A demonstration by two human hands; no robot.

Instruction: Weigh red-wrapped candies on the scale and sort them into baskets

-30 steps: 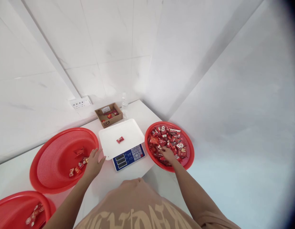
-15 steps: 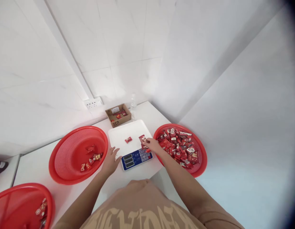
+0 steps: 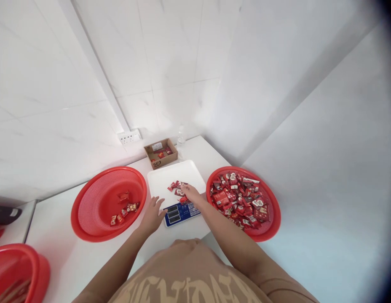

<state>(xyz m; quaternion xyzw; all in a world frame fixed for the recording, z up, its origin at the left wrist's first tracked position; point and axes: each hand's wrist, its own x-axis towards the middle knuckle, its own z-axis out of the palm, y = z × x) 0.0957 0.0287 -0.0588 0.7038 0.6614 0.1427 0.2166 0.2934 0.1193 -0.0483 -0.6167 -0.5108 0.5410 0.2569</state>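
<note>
A digital scale with a white tray (image 3: pixel 164 174) and a blue keypad panel (image 3: pixel 174 213) stands in front of me. My right hand (image 3: pixel 191 194) is over the tray, its fingers closed on red wrapped candies (image 3: pixel 180 192). Another small red candy (image 3: pixel 172 186) lies on the tray just left of those fingers. At the scale's left front corner is my left hand (image 3: pixel 154 214), fingers spread and holding nothing. To the right, a red basket (image 3: pixel 277 214) is heaped with red-wrapped candies (image 3: pixel 239 195). On the left, another red basket (image 3: pixel 76 214) holds several candies (image 3: pixel 124 213).
Behind the scale is a small cardboard box (image 3: pixel 165 160) with some red packets inside, beside a clear plastic bottle (image 3: pixel 180 135). A third red basket (image 3: pixel 40 269) is at the lower left. A wall socket (image 3: pixel 129 136) sits above the table's back edge.
My right hand has moved left and inward over the tray, bringing red candies close to the one lying there. My left hand stays open by the scale. The view has shifted slightly.
</note>
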